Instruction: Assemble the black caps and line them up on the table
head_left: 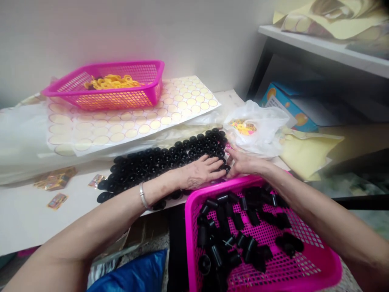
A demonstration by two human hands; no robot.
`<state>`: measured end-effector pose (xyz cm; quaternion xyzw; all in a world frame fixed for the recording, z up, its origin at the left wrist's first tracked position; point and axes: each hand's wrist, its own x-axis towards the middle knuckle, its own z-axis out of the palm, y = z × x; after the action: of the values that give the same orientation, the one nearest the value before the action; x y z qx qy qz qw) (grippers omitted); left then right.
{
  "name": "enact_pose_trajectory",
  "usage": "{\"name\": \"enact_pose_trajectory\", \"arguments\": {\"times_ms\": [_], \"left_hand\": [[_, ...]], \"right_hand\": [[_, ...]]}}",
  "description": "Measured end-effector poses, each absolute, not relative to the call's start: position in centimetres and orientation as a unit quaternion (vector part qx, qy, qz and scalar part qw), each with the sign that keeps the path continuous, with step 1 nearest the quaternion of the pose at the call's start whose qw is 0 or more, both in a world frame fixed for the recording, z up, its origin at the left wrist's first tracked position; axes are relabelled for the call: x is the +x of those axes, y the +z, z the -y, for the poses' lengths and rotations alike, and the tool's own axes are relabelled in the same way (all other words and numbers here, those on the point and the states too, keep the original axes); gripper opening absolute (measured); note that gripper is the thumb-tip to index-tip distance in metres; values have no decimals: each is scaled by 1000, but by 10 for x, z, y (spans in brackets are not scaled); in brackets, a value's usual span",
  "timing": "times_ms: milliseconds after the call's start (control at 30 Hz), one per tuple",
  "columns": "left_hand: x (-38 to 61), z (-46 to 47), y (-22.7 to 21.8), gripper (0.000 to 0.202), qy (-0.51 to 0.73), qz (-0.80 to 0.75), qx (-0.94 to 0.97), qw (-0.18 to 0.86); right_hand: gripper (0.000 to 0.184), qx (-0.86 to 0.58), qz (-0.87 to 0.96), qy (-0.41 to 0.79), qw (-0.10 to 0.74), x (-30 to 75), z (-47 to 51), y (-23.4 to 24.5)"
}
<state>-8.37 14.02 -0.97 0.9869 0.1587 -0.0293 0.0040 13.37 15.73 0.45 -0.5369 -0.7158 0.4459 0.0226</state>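
Observation:
Several black plastic cylinders stand upright in a tight block (164, 160) on the white table. My left hand (202, 172) lies flat on the near right end of that block, fingers stretched out. My right hand (243, 162) meets it at the block's right corner, fingers bent around a black cylinder (226, 167) there. A silver bangle (142, 196) sits on my left wrist. In front of me a pink mesh basket (322, 259) holds several more loose black cylinders (243, 235) lying on their sides.
A second pink basket (152, 91) with yellow rings stands at the back left on a sheet of round stickers (136, 121). A white plastic bag (258, 127) lies right of the block. Small foil labels (56, 180) lie at left. A shelf (319, 46) rises at right.

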Motion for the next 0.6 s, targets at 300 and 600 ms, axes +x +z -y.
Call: {"name": "enact_pose_trajectory", "arguments": {"times_ms": [300, 600], "left_hand": [[-129, -114, -2, 33, 150, -271, 951, -4], [-145, -88, -12, 29, 227, -320, 919, 43]], "right_hand": [[20, -515, 782, 351, -11, 142, -128, 19], [14, -532, 759, 375, -7, 117, -113, 13]]}}
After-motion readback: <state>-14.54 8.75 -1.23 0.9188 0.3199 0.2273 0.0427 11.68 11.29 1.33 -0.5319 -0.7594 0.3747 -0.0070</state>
